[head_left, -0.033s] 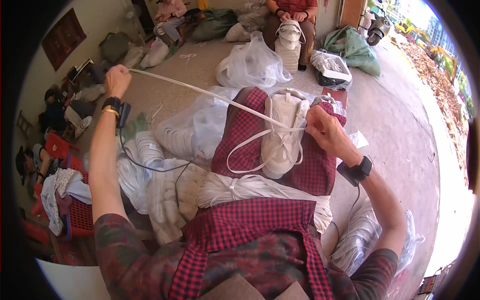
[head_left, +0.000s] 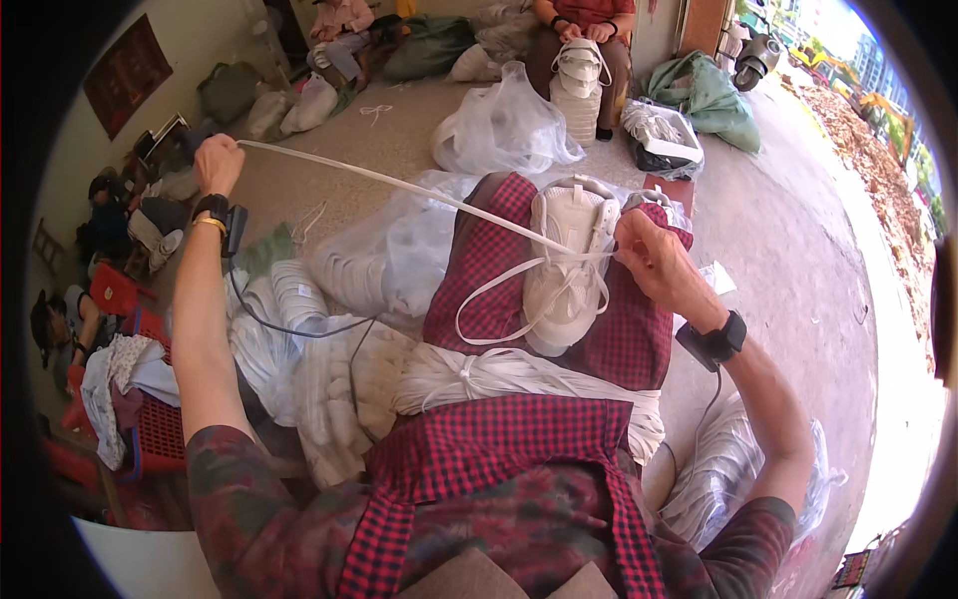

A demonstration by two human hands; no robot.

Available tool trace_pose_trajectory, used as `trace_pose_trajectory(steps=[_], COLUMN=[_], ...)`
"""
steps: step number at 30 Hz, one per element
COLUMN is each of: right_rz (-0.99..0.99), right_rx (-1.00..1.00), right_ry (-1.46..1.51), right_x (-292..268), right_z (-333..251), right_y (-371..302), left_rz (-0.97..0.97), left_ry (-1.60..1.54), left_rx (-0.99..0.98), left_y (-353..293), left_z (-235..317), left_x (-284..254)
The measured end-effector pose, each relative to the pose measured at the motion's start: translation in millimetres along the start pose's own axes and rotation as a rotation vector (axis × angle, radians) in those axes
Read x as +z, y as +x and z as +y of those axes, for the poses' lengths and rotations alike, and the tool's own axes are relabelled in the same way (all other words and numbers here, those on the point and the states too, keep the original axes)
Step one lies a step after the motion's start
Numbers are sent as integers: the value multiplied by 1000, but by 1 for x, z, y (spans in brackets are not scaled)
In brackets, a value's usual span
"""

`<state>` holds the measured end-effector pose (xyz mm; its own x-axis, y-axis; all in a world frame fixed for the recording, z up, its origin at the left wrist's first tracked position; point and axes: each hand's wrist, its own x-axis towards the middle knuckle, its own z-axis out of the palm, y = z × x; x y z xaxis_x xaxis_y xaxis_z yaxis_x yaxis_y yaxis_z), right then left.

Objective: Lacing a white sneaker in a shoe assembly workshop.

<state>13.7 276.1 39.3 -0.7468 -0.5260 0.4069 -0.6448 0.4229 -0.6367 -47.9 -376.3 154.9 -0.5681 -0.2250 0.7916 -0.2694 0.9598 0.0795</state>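
1. In the head view, the white shoe (head_left: pixel 564 225) rests on the person's lap, over the red-and-black checked apron (head_left: pixel 479 245), its toe toward the wearer's body.
2. Far out to the left of the shoe, the left hand (head_left: pixel 218 165) is closed in a fist around one end of a white lace (head_left: pixel 379 185), drawn in a straight line up from the shoe.
3. Just beside the shoe on its right, the right hand (head_left: pixel 651 262) has thumb and fingers pinched together on a short length of lace coming from the shoe's front.
4. A slack loop of lace hangs to the left of the shoe.
5. Nearer the body than the shoe, a tied bundle of white laces (head_left: pixel 539 382) lies across the lap.
6. Beyond the shoe are a clear plastic bag (head_left: pixel 499 130) and a seated co-worker (head_left: pixel 589 15) with another white shoe (head_left: pixel 580 68).
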Motion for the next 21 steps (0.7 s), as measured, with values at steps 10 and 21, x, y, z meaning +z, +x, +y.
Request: trace_pose_trajectory(steps=[10,21], right_rz=[557,98], right_rx=[239,-52], right_ry=[-1027,-480], right_x=[-176,-20], right_z=[88,-15], right_y=[-30,-13], left_rz=[-345,-421], left_ry=[-762,-964], left_rx=[235,879], left_y=[-137,-228], left_z=[196,336], left_x=[13,-48])
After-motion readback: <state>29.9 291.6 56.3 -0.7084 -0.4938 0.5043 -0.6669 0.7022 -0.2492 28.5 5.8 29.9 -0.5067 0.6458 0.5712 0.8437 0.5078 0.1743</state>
